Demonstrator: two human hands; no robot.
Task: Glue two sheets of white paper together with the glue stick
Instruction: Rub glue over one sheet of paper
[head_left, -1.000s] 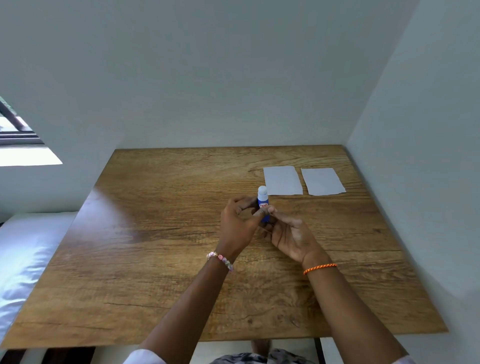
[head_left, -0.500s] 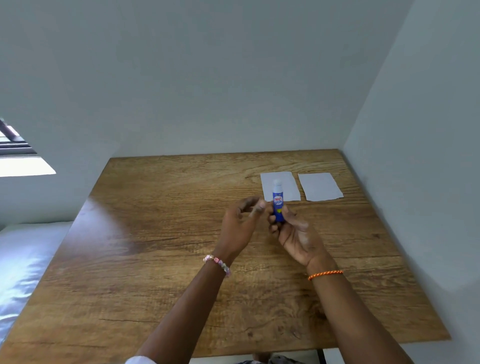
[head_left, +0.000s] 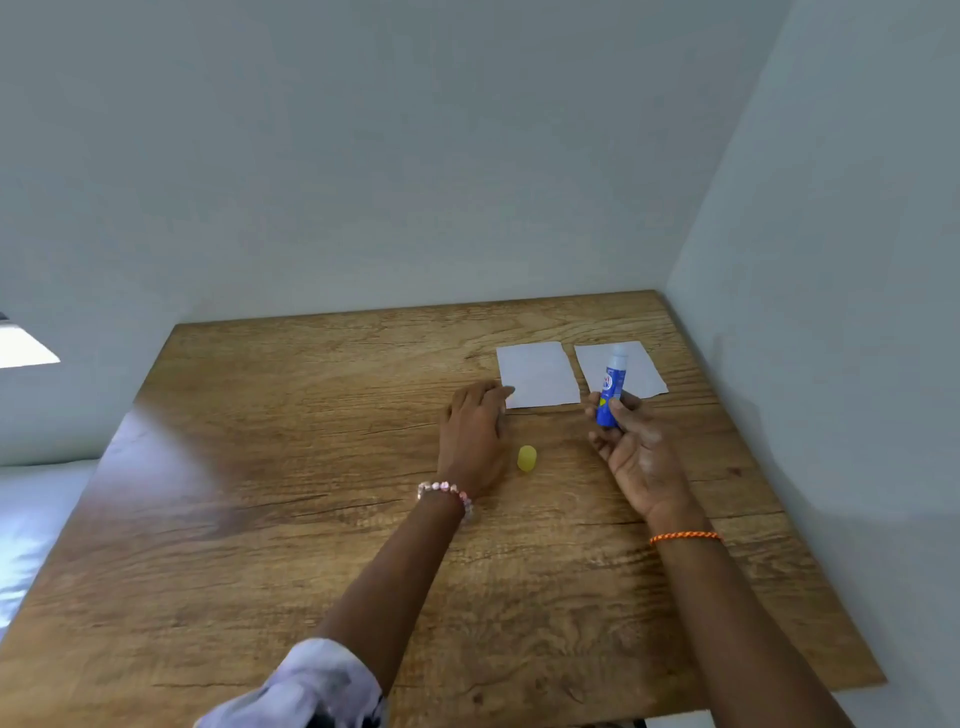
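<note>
Two small white paper sheets lie side by side at the far right of the wooden table (head_left: 260, 519): the left sheet (head_left: 537, 371) and the right sheet (head_left: 639, 366). My right hand (head_left: 636, 452) holds the blue glue stick (head_left: 610, 392) upright, uncapped, its white tip in front of the right sheet. The yellow cap (head_left: 527, 459) lies on the table between my hands. My left hand (head_left: 475, 431) rests palm down, its fingertips touching the near left corner of the left sheet.
Grey walls close off the table at the back and along the right side (head_left: 831, 364). A white surface (head_left: 31, 519) sits lower, to the left of the table. The near table edge runs below my forearms.
The cap has come off the glue stick and now lies on the table. My left hand has moved to the left sheet. My right hand has carried the stick right, toward the right sheet.
</note>
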